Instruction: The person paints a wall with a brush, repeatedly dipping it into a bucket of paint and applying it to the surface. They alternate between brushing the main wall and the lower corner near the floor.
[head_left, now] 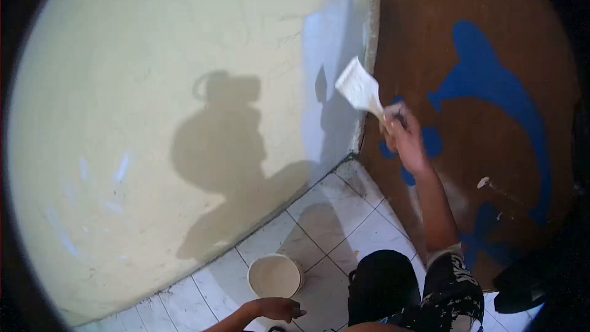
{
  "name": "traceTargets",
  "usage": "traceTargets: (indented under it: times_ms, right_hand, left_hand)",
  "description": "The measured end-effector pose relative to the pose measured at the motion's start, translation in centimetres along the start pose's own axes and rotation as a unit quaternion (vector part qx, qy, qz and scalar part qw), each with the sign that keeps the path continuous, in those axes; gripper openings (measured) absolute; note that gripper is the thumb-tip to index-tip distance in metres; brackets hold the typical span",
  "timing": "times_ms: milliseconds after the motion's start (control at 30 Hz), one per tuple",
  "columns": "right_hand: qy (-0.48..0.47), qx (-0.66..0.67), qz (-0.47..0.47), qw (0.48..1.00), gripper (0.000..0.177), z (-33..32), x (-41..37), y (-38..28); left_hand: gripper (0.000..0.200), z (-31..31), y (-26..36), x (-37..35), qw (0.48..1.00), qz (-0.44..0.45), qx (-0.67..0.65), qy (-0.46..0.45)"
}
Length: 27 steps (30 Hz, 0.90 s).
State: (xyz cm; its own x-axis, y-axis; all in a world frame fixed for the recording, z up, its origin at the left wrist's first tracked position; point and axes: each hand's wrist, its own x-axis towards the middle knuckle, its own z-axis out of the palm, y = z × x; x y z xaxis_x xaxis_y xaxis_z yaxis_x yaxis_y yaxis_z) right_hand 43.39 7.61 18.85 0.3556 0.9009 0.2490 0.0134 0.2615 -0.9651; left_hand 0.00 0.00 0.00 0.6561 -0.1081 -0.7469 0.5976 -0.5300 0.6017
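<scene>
My right hand (404, 134) is closed around the handle of a wide paintbrush (359, 86). White paint coats the brush, which is held up near the wall's right edge, beside a freshly painted pale strip (329, 31). Low in the view, my left hand (279, 309) is next to the front rim of a round paint bucket (275, 275). Its fingers look curled, and whether they hold anything is too small to tell. The bucket stands on the floor with light-coloured contents.
A cream wall (153, 37) with a few pale streaks fills the left. On the right is a brown surface (418, 12) with blue painted shapes (485, 74). White tiles (326, 230) cover the floor, and my dark-clothed knee (384, 283) is at the bottom.
</scene>
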Motion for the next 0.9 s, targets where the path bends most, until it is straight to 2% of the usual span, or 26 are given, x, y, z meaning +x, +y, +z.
traceTargets:
  times_ms: [33, 67, 100, 133, 167, 200, 233, 267, 300, 333, 367, 400, 433, 467, 500, 533, 567, 600, 633, 667, 700, 733, 767, 833, 900]
  right_hand:
    - [0.049, -0.043, -0.052, 0.996, 0.003, 1.2, 1.2, -1.5]
    - [0.098, -0.088, -0.104, 0.986, 0.003, 2.2, 2.4, -3.2]
    - [0.094, -0.112, -0.085, 0.985, 0.003, -2.1, 6.2, -8.7]
    - [0.109, -0.156, -0.188, 0.964, 0.003, -2.1, 8.5, -11.0]
    - [0.122, -0.199, -0.290, 0.928, 0.003, -2.0, 10.7, -13.3]
    - [0.128, -0.194, -0.305, 0.924, 0.003, -2.0, 12.7, -15.9]
    - [0.120, -0.231, -0.357, 0.897, 0.007, -1.1, 14.9, -19.7]
    - [0.122, -0.250, -0.416, 0.866, 0.011, -0.4, 16.0, -22.7]
    - [0.124, -0.250, -0.427, 0.860, 0.011, -0.1, 16.9, -24.4]
    - [0.153, -0.254, -0.416, 0.859, 0.016, 0.1, 18.4, -25.2]
    - [0.180, -0.261, -0.410, 0.855, 0.020, 0.1, 19.8, -26.0]
    - [0.200, -0.253, -0.416, 0.850, 0.025, -0.6, 22.0, -25.7]
    - [0.204, -0.244, -0.405, 0.857, 0.025, -1.6, 23.6, -25.8]
    - [0.216, -0.236, -0.395, 0.861, 0.025, -1.5, 24.7, -26.1]
    - [0.229, -0.227, -0.385, 0.865, 0.025, -1.6, 25.7, -26.4]
    - [0.223, -0.232, -0.374, 0.870, 0.026, -1.4, 26.3, -26.8]
    - [0.222, -0.231, -0.371, 0.872, 0.026, -1.5, 27.0, -27.0]
    - [0.229, -0.226, -0.378, 0.868, 0.028, -1.3, 27.9, -27.0]
    - [0.236, -0.221, -0.385, 0.864, 0.029, -1.1, 28.7, -26.9]
    - [0.233, -0.220, -0.386, 0.865, 0.029, -0.8, 29.3, -27.1]
    - [0.239, -0.217, -0.389, 0.863, 0.030, -0.7, 29.9, -27.1]
    - [0.244, -0.215, -0.392, 0.860, 0.031, -0.7, 30.4, -27.2]
    - [0.245, -0.215, -0.391, 0.861, 0.031, -0.6, 31.0, -27.2]
    - [0.236, -0.192, -0.400, 0.864, 0.032, -0.7, 31.8, -27.2]
    - [0.230, -0.197, -0.410, 0.860, 0.033, -0.8, 32.3, -27.2]
  left_hand:
    - [0.036, 0.2, -1.5, -1.0, 0.988, 0.002, -0.150, 0.031]
    - [0.039, 0.8, -3.2, -2.0, 0.953, 0.007, -0.297, 0.065]
    - [0.039, 1.0, 0.0, 0.1, 0.949, 0.027, -0.311, 0.046]
    - [0.043, 2.7, -4.3, 0.7, 0.915, 0.081, -0.395, 0.013]
    - [0.056, 2.2, -6.5, 0.4, 0.870, 0.137, -0.473, -0.017]
    - [0.059, 0.1, -4.2, -2.6, 0.809, 0.101, -0.579, 0.019]
    - [0.059, -1.6, -2.7, -1.9, 0.810, 0.137, -0.570, 0.017]
    - [0.059, -2.8, -2.9, -1.5, 0.844, 0.177, -0.495, 0.105]
    - [0.059, -2.9, -3.4, -2.0, 0.864, 0.197, -0.424, 0.186]
    - [0.054, -3.8, -2.9, -3.5, 0.824, 0.241, -0.494, 0.137]
    - [0.052, -4.4, -2.1, -3.5, 0.811, 0.023, -0.568, 0.141]
    - [0.049, -3.2, -5.3, -3.8, 0.937, 0.052, -0.285, 0.194]
    - [0.046, -2.1, -8.6, -4.1, 0.971, 0.077, 0.035, 0.225]
    - [0.039, -3.1, -3.2, -6.5, 0.940, 0.025, -0.169, 0.297]
    - [0.039, -3.0, -1.7, -7.9, 0.940, 0.020, -0.172, 0.293]
    - [0.036, -2.7, -1.0, -9.0, 0.886, 0.051, -0.382, 0.259]
    - [0.034, -2.3, -0.8, -10.0, 0.787, 0.077, -0.574, 0.213]
    - [0.049, 3.5, -11.1, -5.1, 0.887, 0.268, -0.244, 0.285]
    - [0.049, 3.0, -9.2, -5.4, 0.886, 0.268, -0.248, 0.285]
    - [0.029, 1.0, -6.2, -5.9, 0.888, 0.080, -0.372, 0.259]
    - [0.042, -0.5, -4.0, -6.9, 0.844, -0.117, -0.475, 0.220]
    - [0.049, 1.0, -6.4, -5.6, 0.789, -0.098, -0.530, 0.296]
    - [0.049, 0.6, -6.9, -5.7, 0.788, -0.100, -0.530, 0.295]
    - [0.056, -0.5, -7.2, -6.0, 0.863, -0.230, -0.332, 0.304]
    - [0.062, -0.2, -7.1, -6.2, 0.852, -0.227, -0.339, 0.329]
